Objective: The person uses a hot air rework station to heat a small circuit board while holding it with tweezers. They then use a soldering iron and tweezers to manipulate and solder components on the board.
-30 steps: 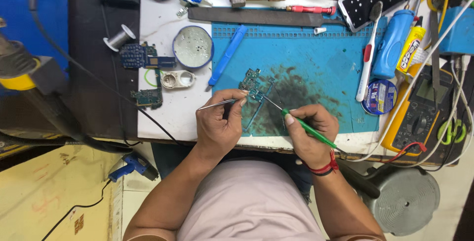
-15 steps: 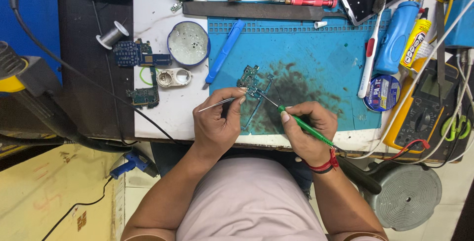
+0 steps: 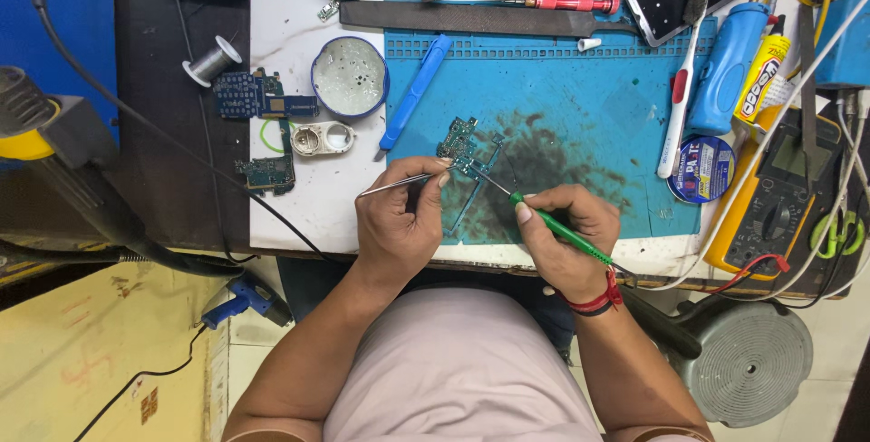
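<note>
Left hand (image 3: 399, 225) pinching tweezers (image 3: 394, 186), right hand (image 3: 562, 238) gripping a green-handled tool (image 3: 557, 229), both tips on a small circuit board (image 3: 462, 145) on the blue mat (image 3: 580, 107). Seemingly mid-repair; other boards (image 3: 258, 98) waiting far left.

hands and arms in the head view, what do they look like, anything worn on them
Both arms are bare down to the hands, no gloves and no sleeves below the elbow. The left hand has nothing on its wrist. The right hand has a red thread band with a dark band beside it at the wrist. The light pink shirt covers the torso.
</note>
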